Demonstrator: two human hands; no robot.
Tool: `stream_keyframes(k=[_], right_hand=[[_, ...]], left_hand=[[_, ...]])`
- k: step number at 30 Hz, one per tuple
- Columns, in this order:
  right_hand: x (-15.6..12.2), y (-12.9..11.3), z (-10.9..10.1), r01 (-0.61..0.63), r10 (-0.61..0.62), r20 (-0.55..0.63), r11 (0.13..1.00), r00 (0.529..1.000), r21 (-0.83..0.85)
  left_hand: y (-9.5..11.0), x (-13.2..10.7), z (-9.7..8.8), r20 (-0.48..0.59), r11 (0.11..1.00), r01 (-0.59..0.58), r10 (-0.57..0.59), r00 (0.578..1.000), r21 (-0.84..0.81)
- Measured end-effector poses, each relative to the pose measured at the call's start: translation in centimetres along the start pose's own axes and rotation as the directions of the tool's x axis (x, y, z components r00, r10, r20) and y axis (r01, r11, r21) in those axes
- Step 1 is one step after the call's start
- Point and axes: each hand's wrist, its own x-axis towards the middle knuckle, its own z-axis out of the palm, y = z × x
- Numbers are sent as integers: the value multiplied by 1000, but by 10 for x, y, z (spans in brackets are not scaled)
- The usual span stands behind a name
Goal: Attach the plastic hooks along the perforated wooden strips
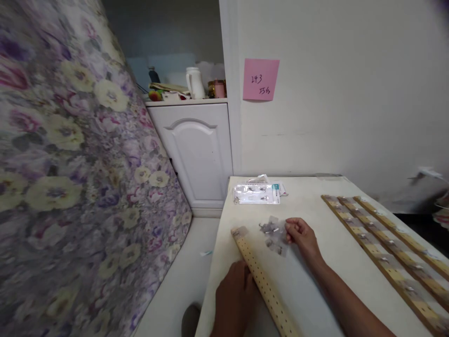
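Observation:
A pale wooden strip (264,282) with rows of small holes lies slantwise on the table in front of me. One clear adhesive hook (240,231) sits at its far end. My left hand (234,292) is closed on the strip's left edge, its fingertips partly hidden. To the right of the strip lies a small pile of clear adhesive hooks (272,234) with metal parts. My right hand (300,235) is at the pile's right side, thumb and fingers pinched on what looks like a clear hook; the piece is hard to make out.
Three wooden strips (377,243) bearing clear hooks lie along the table's right side. Clear plastic packaging (257,193) rests near the back edge. A floral curtain (87,164) hangs at left, beside a white cabinet (196,150). A pink note (261,79) is on the wall.

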Motion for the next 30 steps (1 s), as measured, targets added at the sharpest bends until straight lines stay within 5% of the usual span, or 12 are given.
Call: stream_keyframes(k=[4,7,11,30], right_hand=[[-18,-10,25,-104,75,149,974,986,200],[-35,-11,51,-170,126,253,972,959,161],[-47,-5,75,-103,78,285,992,956,74],[-38,5,80,31,25,279,980,960,-196]], left_hand=[[0,2,-2,-89,998,-15,10,996,-61],[-2,4,-3,-127,993,-17,2,992,-114],[-10,11,0,-161,992,10,-31,987,-129],[-15,27,10,-178,989,117,-131,975,-86]])
